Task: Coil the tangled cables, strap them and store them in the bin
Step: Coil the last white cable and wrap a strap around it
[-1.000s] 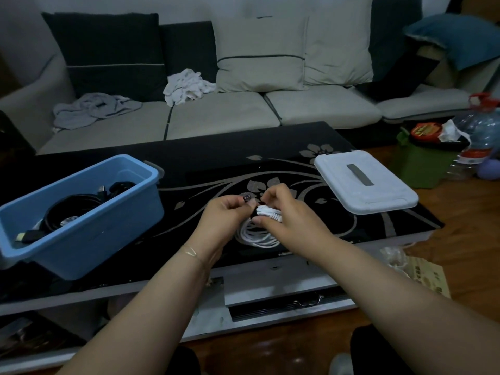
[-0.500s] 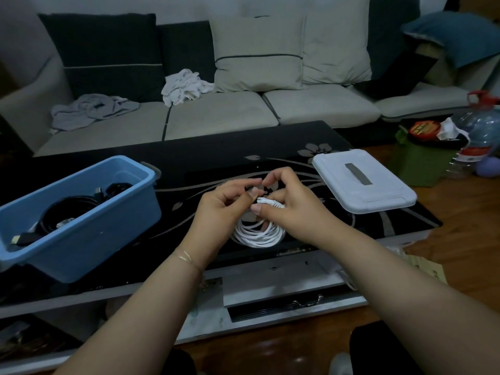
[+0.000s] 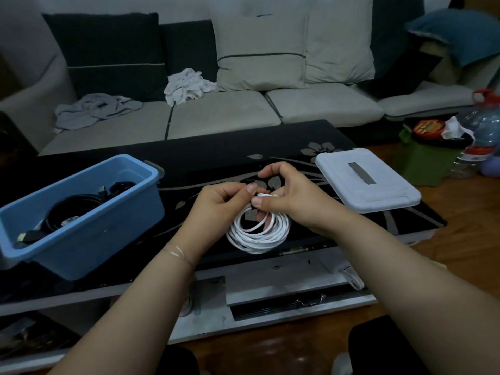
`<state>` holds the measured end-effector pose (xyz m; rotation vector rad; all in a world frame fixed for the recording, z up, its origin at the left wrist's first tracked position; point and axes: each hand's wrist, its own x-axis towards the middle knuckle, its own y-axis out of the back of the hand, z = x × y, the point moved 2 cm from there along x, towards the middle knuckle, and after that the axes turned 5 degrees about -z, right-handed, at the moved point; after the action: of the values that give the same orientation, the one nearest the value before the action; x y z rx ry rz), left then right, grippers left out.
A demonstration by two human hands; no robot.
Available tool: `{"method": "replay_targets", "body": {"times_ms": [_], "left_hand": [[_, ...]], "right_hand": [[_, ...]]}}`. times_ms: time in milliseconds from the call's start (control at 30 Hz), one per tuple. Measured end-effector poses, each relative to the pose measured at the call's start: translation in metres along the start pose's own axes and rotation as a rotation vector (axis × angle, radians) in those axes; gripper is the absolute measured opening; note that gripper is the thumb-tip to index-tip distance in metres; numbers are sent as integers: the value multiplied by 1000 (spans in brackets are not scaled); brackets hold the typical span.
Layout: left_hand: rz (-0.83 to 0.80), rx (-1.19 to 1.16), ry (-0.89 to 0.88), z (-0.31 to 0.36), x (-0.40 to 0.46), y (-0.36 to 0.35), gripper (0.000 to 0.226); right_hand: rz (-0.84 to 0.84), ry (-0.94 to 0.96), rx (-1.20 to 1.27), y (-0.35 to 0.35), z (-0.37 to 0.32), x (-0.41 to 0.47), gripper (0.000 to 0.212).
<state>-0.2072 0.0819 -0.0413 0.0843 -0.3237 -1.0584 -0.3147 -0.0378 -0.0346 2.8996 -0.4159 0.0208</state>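
Observation:
A white cable coil (image 3: 257, 234) hangs in several loops just above the black floral coffee table (image 3: 216, 147). My right hand (image 3: 295, 201) pinches the top of the coil between thumb and fingers. Beside it, my left hand (image 3: 219, 207) pinches a small dark strap at the same spot, thumb tip against the right thumb. The blue bin (image 3: 81, 226) stands at the table's left, with coiled black cables (image 3: 73, 212) inside. Its white lid (image 3: 368, 180) lies flat at the table's right.
A sofa (image 3: 221, 115) with cushions and crumpled cloths runs behind the table. To the right, on the wooden floor, are a green box (image 3: 424, 163) and a large water bottle (image 3: 484, 131). A white cable end (image 3: 351, 280) hangs off the table's front edge.
The coil has dropped lower out of my hands and hangs more in the open. My left thumb and fingers have closed in on the strap at the top of the coil.

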Motion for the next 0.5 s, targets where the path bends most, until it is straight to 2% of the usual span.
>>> {"method": "replay_targets", "body": {"times_ms": [167, 300, 500], "left_hand": [[-25, 6, -4, -1, -1, 2, 32], [-32, -75, 38, -5, -1, 3, 31], [-89, -88, 104, -5, -3, 6, 51]], "right_hand": [[-20, -53, 110, -2, 1, 4, 39], [-12, -102, 210, -3, 0, 8, 37], [9, -119, 291, -5, 1, 15, 32]]}}
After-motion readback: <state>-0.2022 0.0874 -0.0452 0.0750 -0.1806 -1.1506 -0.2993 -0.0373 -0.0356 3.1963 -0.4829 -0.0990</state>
